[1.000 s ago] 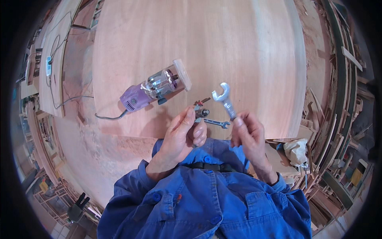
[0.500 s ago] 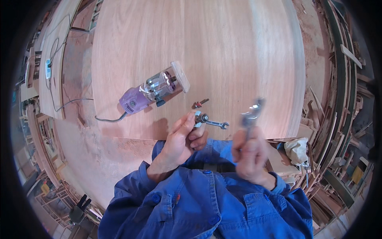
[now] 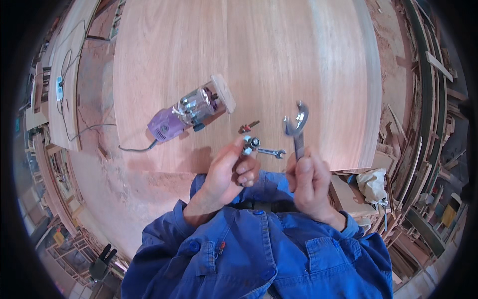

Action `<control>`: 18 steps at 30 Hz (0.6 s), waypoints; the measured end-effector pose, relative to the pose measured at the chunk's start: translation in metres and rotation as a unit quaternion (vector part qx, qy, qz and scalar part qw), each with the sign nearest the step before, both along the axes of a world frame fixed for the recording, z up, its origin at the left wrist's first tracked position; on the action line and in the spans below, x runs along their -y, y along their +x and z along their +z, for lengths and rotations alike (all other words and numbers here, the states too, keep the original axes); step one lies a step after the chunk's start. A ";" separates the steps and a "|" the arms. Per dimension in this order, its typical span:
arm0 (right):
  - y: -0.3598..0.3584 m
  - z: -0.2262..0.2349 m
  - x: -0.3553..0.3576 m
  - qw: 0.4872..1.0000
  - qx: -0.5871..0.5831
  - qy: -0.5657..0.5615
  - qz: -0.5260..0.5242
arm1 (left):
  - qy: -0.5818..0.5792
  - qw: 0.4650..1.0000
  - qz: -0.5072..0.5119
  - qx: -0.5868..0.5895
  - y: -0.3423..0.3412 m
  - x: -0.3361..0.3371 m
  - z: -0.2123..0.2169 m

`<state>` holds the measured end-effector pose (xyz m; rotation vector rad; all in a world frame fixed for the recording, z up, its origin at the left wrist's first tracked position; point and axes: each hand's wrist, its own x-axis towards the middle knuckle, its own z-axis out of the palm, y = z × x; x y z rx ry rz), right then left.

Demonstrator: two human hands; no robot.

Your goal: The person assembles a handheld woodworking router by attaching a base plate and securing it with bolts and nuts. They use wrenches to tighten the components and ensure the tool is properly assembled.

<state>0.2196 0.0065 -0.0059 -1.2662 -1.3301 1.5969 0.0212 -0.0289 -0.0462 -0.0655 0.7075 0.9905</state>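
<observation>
At the pale wooden board, left hand gripping a round silver fitting, right hand a silver open-ended wrench, you're apparently positioning both; align next.

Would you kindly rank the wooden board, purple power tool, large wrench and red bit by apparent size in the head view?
1. Wooden board
2. Purple power tool
3. Large wrench
4. Red bit

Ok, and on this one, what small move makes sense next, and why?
Probably bring the large wrench leftward to the metal fitting: the right hand grips the wrench's handle, its open end raised and apart from the fitting, while the left hand holds the fitting with its round end exposed.
</observation>
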 end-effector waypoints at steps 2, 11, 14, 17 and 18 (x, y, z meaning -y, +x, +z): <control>0.001 -0.011 -0.004 0.997 0.035 0.018 0.059 | -0.006 0.998 -0.003 0.064 0.001 0.000 0.000; 0.038 -0.109 -0.036 0.922 0.373 0.084 0.063 | 0.044 0.999 -0.019 0.017 -0.003 -0.002 0.003; 0.043 -0.102 -0.034 0.882 0.435 0.148 0.109 | 0.040 0.999 -0.021 0.015 -0.002 -0.004 0.003; 0.035 -0.066 -0.047 0.806 0.459 0.364 0.085 | 0.051 0.998 -0.024 -0.007 -0.004 -0.004 0.004; 0.030 -0.048 -0.049 0.865 0.372 0.324 0.095 | 0.057 0.998 -0.026 -0.017 -0.003 -0.005 0.005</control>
